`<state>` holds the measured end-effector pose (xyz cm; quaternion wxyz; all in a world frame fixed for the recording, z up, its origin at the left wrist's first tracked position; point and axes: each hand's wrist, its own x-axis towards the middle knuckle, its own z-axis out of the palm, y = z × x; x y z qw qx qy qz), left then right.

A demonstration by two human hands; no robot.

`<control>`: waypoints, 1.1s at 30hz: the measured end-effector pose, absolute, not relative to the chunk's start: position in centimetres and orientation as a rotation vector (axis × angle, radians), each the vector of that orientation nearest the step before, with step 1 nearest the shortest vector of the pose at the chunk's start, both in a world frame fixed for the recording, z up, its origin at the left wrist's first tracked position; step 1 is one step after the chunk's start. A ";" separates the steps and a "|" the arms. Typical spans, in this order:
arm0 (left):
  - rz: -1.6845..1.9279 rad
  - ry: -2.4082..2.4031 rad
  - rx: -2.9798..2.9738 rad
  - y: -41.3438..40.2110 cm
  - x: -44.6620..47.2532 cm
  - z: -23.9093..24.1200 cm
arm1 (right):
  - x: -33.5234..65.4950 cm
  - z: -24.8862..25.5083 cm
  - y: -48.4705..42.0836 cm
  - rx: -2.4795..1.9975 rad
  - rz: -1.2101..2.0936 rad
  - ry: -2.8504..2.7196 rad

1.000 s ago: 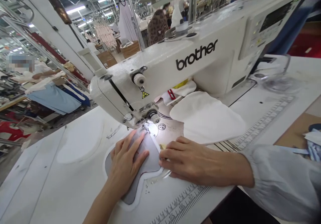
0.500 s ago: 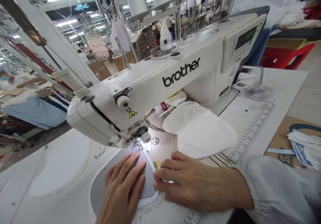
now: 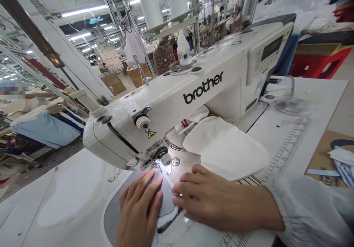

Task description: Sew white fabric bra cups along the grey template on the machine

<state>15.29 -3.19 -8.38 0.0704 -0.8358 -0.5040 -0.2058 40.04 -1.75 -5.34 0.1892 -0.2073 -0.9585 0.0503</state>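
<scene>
A grey fabric panel (image 3: pixel 167 201) with a white border lies on the sewing table, its upper end at the needle and presser foot of the white sewing machine (image 3: pixel 121 134). My left hand (image 3: pixel 140 208) rests flat on the panel, fingers stretched towards the needle. At the panel's right edge, my right hand (image 3: pixel 212 199) has its thumb and fingers closed on the white border; the fingertips are partly hidden. Just beyond the right hand lies a white rounded fabric piece (image 3: pixel 226 147) on the machine bed.
Another white rounded piece (image 3: pixel 73 195) lies left on the table. A ruler strip (image 3: pixel 289 147) and a clear round plastic item (image 3: pixel 293 105) are at the right. Thread cones (image 3: pixel 151 7) stand above the machine. A red stool (image 3: pixel 318 62) stands behind the table's right end.
The camera view has shifted, so the machine and table appear lower and further right. A dark gap now shows beside the panel's lower edge. Both hands stay on the panel.
</scene>
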 end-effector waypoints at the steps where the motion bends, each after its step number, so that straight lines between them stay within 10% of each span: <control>1: -0.620 -1.526 -2.501 -3.0 15.3 -8.3 | 40.0 -5.3 -1.5 -0.593 0.146 -2.711; 33: -0.719 -1.288 -2.655 -0.6 13.9 -7.6 | 38.0 -5.9 1.9 -0.748 0.003 -2.746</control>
